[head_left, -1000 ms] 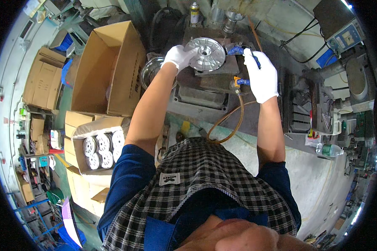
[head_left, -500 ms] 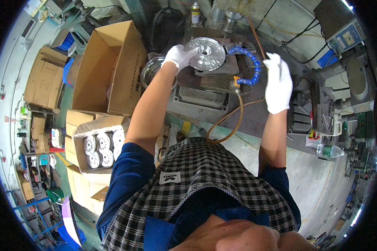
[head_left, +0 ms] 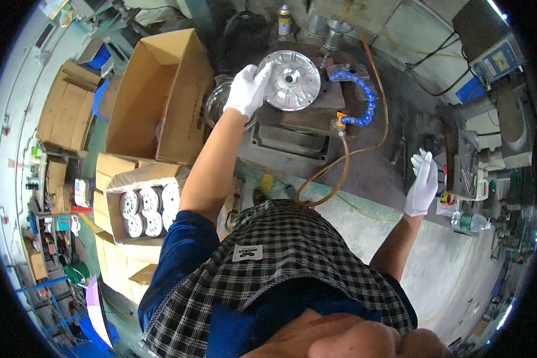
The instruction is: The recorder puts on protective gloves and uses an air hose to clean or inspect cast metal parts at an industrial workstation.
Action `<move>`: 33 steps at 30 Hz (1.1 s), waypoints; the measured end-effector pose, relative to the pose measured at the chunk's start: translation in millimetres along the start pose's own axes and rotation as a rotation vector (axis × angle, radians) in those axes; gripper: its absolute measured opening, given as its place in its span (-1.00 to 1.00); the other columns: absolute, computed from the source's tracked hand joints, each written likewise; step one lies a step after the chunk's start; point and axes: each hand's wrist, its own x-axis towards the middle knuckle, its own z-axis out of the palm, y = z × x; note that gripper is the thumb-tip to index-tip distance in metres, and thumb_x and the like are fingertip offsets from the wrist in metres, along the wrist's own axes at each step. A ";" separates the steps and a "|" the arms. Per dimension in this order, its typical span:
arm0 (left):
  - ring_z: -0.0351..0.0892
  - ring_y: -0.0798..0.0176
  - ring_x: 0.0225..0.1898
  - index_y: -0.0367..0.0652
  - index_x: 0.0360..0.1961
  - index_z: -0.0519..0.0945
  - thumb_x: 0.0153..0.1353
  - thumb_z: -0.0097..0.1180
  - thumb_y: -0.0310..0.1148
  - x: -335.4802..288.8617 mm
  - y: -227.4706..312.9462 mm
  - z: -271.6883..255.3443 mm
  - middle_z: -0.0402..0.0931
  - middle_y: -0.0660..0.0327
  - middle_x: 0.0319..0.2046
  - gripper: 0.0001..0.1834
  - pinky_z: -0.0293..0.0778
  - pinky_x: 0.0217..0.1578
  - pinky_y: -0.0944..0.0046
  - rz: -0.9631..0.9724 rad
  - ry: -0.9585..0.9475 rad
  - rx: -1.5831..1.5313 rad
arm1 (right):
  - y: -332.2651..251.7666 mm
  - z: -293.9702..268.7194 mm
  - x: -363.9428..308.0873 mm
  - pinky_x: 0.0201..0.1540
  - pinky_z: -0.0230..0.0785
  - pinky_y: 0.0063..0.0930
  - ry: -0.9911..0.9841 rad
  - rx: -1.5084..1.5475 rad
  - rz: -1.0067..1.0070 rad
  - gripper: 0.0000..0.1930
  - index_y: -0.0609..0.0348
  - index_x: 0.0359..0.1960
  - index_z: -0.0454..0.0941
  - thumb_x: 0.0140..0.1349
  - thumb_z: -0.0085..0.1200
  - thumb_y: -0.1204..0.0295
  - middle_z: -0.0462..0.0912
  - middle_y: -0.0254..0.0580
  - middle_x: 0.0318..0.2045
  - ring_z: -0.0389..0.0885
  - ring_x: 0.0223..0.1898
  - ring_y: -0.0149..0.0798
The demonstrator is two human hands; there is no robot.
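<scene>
A silver, round cast-metal wheel point(head_left: 292, 83) with a centre hole is tilted above the dark metal block on the bench. My left hand point(head_left: 247, 89), in a white glove, grips it by its left edge. Over the bench's right part, my right hand point(head_left: 423, 184) is also gloved in white; its fingers point upward, slightly apart, holding nothing I can see. A jointed blue coolant hose point(head_left: 369, 98) with an orange valve curves to the right of the wheel. Beside my left wrist, a shiny metal bowl point(head_left: 218, 102) is partly covered.
Left of the bench stands a tall open cardboard box point(head_left: 143, 101). A smaller carton point(head_left: 117, 197) below it holds several silver wheels. A spray can point(head_left: 284, 21) stands at the back. A clear plastic bottle point(head_left: 471, 222) lies at the right, and a brown tube point(head_left: 347, 164) loops over the front edge.
My right hand has moved right and nearer to me, away from the blue hose. The left hand has brought the wheel slightly nearer and tipped it up.
</scene>
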 end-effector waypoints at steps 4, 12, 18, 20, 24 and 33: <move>0.35 0.48 -0.48 -0.19 -0.42 0.48 0.39 0.20 -0.08 -35.7 -17.3 -48.4 0.42 0.35 -0.55 -0.60 0.33 -0.47 0.35 0.192 0.130 -0.074 | 6.7 -12.0 -9.2 0.22 0.35 -0.38 -0.067 -0.031 -0.010 -0.55 0.39 0.24 0.46 0.58 -0.18 0.25 0.63 -0.03 0.05 0.59 0.08 -0.23; 0.60 -0.22 -0.43 -0.27 -0.32 0.53 0.32 0.25 -0.07 -76.0 -7.7 -199.4 0.55 -0.09 -0.51 -0.59 0.51 -0.35 0.04 0.288 0.650 0.511 | 13.6 -14.1 -6.4 0.30 0.35 -0.24 -0.130 -0.062 0.045 -0.50 0.46 0.25 0.42 0.59 -0.19 0.20 0.57 0.12 0.14 0.56 0.17 -0.07; 0.66 -0.04 -0.52 -0.07 -0.40 0.58 0.30 0.25 -0.06 -96.4 -10.9 -193.0 0.58 0.05 -0.58 -0.68 0.55 -0.48 0.06 0.660 0.329 0.858 | -2.4 -5.5 -9.1 0.28 0.38 -0.27 -0.127 -0.168 -0.052 -0.52 0.46 0.25 0.43 0.58 -0.19 0.23 0.58 0.10 0.14 0.58 0.17 -0.06; 0.67 -0.04 -0.50 -0.07 -0.41 0.58 0.30 0.23 -0.05 -95.4 -16.3 -200.2 0.59 0.05 -0.58 -0.67 0.55 -0.48 0.07 0.620 0.280 0.964 | -5.0 -7.1 -11.1 0.31 0.34 -0.27 -0.109 -0.179 -0.034 -0.51 0.46 0.27 0.41 0.57 -0.17 0.23 0.58 0.13 0.16 0.56 0.20 -0.04; 0.69 -0.16 -0.34 -0.19 -0.33 0.62 0.30 0.20 0.00 -72.9 -40.1 -241.9 0.67 -0.05 -0.42 -0.59 0.59 -0.28 0.02 0.315 0.650 0.650 | -2.7 -7.6 -13.7 0.31 0.34 -0.25 -0.101 -0.161 -0.013 -0.49 0.44 0.30 0.38 0.57 -0.16 0.21 0.56 0.17 0.18 0.55 0.22 -0.02; 0.62 -0.02 0.16 -0.02 0.04 0.71 0.24 0.11 0.07 69.1 -188.4 -341.6 0.66 0.08 0.08 -0.50 0.52 0.12 0.09 -0.627 0.110 0.862 | -34.8 15.4 -11.4 0.29 0.34 -0.27 -0.247 -0.333 -0.006 -0.51 0.38 0.31 0.39 0.57 -0.18 0.22 0.53 0.05 0.23 0.52 0.23 -0.07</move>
